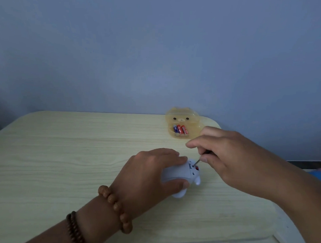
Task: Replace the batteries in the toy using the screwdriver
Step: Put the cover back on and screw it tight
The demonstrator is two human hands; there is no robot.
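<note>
A small pale blue-grey toy (179, 173) lies on the light wooden table (63, 163), gripped from above and the side by my left hand (150, 173). My right hand (225, 158) holds a thin screwdriver (197, 161) by its dark handle, mostly hidden in the fingers. The metal tip points down-left into the toy's end, where a small opening shows something red. At the back, an open yellow bear-shaped box (183, 122) holds three batteries (180, 129): one blue, two red.
The table's far edge meets a blue-grey wall. Its right corner is rounded, with a white edge strip (286, 236) at the lower right. Something blue (318, 175) shows beyond the right edge. Beaded bracelets (115, 207) circle my left wrist.
</note>
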